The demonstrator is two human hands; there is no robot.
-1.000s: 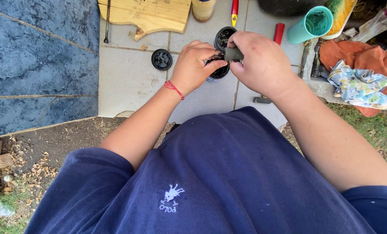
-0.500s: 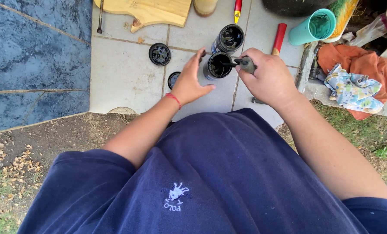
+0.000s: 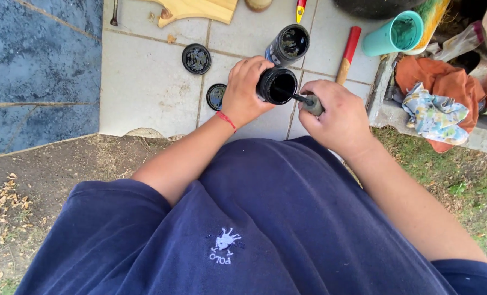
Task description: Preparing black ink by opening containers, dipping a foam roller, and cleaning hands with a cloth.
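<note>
Head view looks down at two hands over a tiled floor [image 3: 145, 82]. Left hand [image 3: 245, 90] has its fingers wrapped tight around a small black jar [image 3: 278, 85]. It holds the jar up off the floor and tips it toward the other hand, so the open mouth shows. Inside looks dark and wet, like black paint. Right hand [image 3: 339, 117] has its fingers closed around a grey handle [image 3: 312, 104]. A thin stick runs from the handle into the mouth of the jar. I cannot see its tip, so I cannot tell if it is a brush.

Two black lids lie on the tiles. One lid [image 3: 196, 58] is well off to the left, and a second lid [image 3: 216, 96] peeks out just beside the left wrist. A second jar [image 3: 289, 45] stands open just behind the held one.

So both jars are already open and the lids are off. I think the dipping or stirring is going on now. No fresh paint shows on anything around the hands, so that part looks not done yet.

Nearby are a red-handled tool [image 3: 348, 53], a teal cup [image 3: 393, 34], a wooden board [image 3: 200, 8] and some rags [image 3: 434, 112].
</note>
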